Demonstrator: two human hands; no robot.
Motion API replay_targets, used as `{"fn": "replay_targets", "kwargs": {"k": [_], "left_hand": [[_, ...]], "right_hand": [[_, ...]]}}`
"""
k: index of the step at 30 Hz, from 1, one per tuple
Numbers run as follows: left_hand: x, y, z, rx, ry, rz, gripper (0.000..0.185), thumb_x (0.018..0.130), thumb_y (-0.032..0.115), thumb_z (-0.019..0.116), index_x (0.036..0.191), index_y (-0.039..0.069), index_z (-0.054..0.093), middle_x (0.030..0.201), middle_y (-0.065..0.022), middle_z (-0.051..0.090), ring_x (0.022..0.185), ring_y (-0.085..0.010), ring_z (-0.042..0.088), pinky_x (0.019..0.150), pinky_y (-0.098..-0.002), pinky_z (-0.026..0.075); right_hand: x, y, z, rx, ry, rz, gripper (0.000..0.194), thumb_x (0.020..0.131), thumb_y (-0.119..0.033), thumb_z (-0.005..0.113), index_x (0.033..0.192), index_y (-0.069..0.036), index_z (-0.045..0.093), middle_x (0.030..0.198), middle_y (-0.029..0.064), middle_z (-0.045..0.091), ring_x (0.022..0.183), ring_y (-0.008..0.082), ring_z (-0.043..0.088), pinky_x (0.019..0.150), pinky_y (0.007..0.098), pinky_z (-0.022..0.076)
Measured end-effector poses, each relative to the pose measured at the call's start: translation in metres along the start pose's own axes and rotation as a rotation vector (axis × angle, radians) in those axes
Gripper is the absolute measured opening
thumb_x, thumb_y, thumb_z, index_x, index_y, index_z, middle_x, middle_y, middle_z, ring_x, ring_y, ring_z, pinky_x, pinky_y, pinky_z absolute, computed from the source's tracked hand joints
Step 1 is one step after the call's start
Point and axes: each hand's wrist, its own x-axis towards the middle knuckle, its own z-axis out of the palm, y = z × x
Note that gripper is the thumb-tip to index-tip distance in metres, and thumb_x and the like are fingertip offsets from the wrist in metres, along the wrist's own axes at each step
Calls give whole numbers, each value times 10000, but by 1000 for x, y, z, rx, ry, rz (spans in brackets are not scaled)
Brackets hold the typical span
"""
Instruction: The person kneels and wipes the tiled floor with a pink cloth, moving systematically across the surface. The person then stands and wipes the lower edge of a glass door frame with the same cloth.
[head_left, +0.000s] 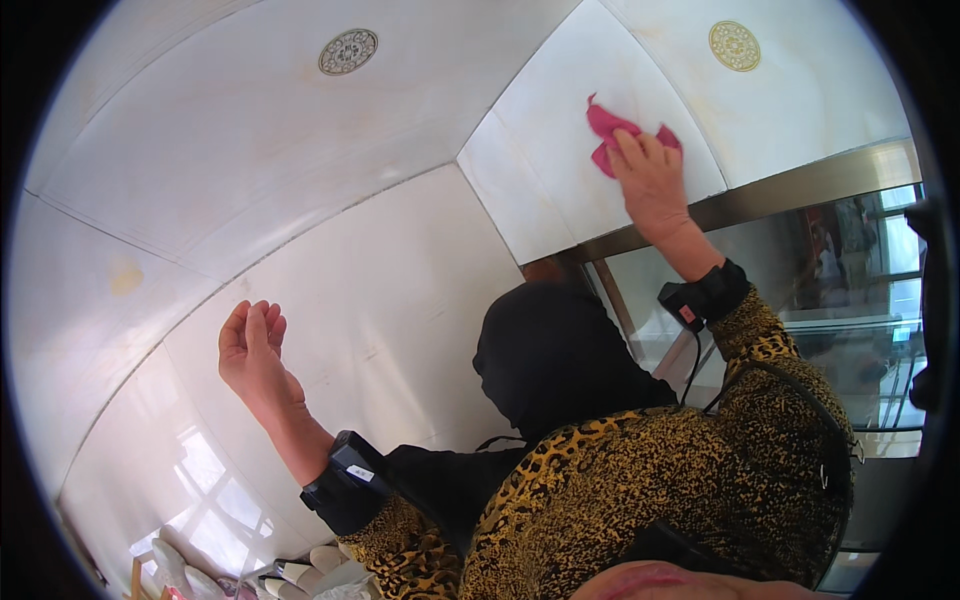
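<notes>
My right hand (651, 176) presses a crumpled pink cloth (613, 124) against a glossy white wall tile (540, 180) near the corner. Parts of the cloth stick out past the fingers on both sides. At left, my left hand (259, 356) is raised with its fingers loosely bent and nothing visible in it. It appears apart from the pale tiled surface (390, 300) behind it. Each wrist wears a black strap with a small device, the left one (360, 465) bearing a white label.
Round patterned medallions (349, 52) decorate the tiled walls. A metal-framed glass panel (810, 300) with reflections stands close by my right arm, under a metal strip (810, 184). Several shoes (300, 574) and a clear plastic bag (341, 581) lie at the lower left.
</notes>
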Motion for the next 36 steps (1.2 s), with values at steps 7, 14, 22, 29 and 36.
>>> {"fn": "replay_targets", "kwargs": {"k": [7,14,22,29,36], "left_hand": [[3,-7,-9,15,4,-26,310,941,113,631,1187,-60,557,1069,-150,636,952,-226,668,847,-300,568],[10,-10,-8,-15,23,-17,267,918,89,625,1140,-51,577,1016,-114,649,892,-181,658,789,-275,561],[12,-13,4,-44,-24,-12,261,903,88,640,1124,-40,582,997,-101,640,886,-174,652,774,-272,557],[26,-23,13,-50,-48,-13,265,907,91,631,1131,-42,581,993,-97,635,890,-180,653,765,-269,559],[28,-28,24,-94,-94,-35,257,911,83,615,1131,-45,574,997,-100,635,895,-192,656,766,-274,562]], "right_hand": [[-43,-113,99,348,-322,-156,144,760,-179,607,845,-96,689,1040,71,559,1016,257,503,821,368,402],[0,-20,22,124,-27,-100,223,779,-140,603,987,-87,666,1138,61,570,1058,244,517,883,377,413],[54,111,-122,-284,268,176,391,787,-78,590,1176,-99,626,1266,51,530,1131,257,498,931,388,392],[52,162,-173,-441,354,377,441,785,-48,592,1220,-120,611,1325,50,516,1156,288,490,941,425,399],[63,92,-91,-205,233,120,303,798,-111,571,1090,-45,622,1144,87,514,1052,265,484,848,388,399]]}}
